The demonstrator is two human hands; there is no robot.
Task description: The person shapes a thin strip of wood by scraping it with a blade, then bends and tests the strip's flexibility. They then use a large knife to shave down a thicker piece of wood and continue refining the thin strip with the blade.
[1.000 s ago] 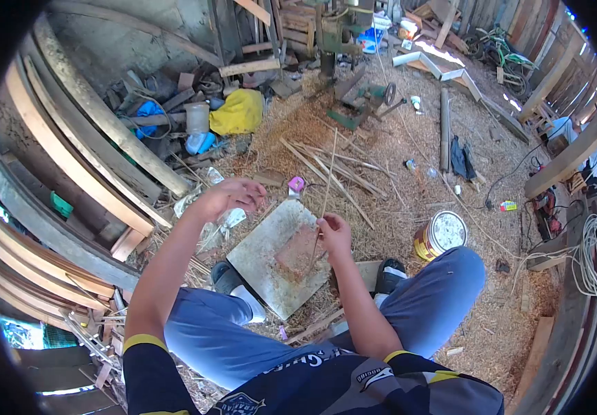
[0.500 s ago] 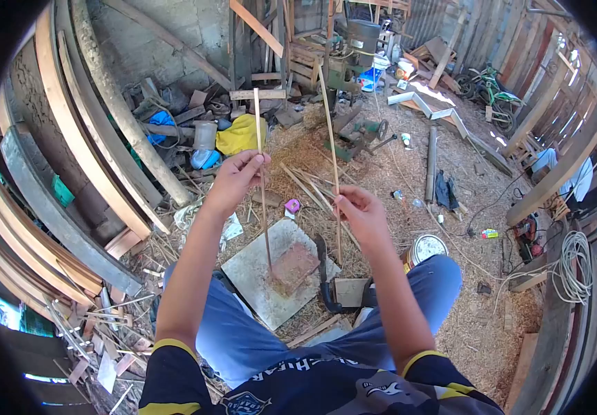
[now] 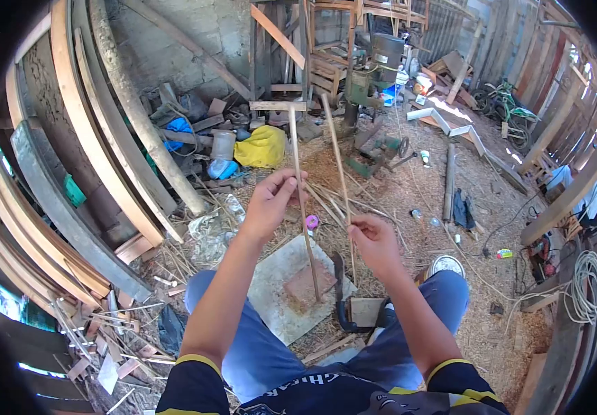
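My left hand [image 3: 269, 206] pinches a thin wooden stick [image 3: 295, 142] between thumb and fingers, roughly at its middle. A second thin stick [image 3: 336, 145] is held by my right hand [image 3: 373, 242], closed on it below its middle. Both sticks stand nearly upright, side by side and apart, their tops closest together. Behind the lower ends lies a pale square slab [image 3: 271, 273] between my knees, with a reddish brick-like block [image 3: 300, 285] on it. A black curved object [image 3: 341, 294] lies along the slab's right edge.
Several loose sticks [image 3: 329, 200] lie on the shavings ahead. A yellow cloth [image 3: 260, 146] and a green machine [image 3: 374, 149] are farther off. Long boards [image 3: 77, 111] lean at left; a coiled cable [image 3: 582, 287] hangs at right. A lidded can [image 3: 446, 265] stands behind my right knee.
My view has shifted, moving the scene right and down in the picture. Both hands have lowered slightly, and the left has come toward the right, bringing the stick tops closer together.
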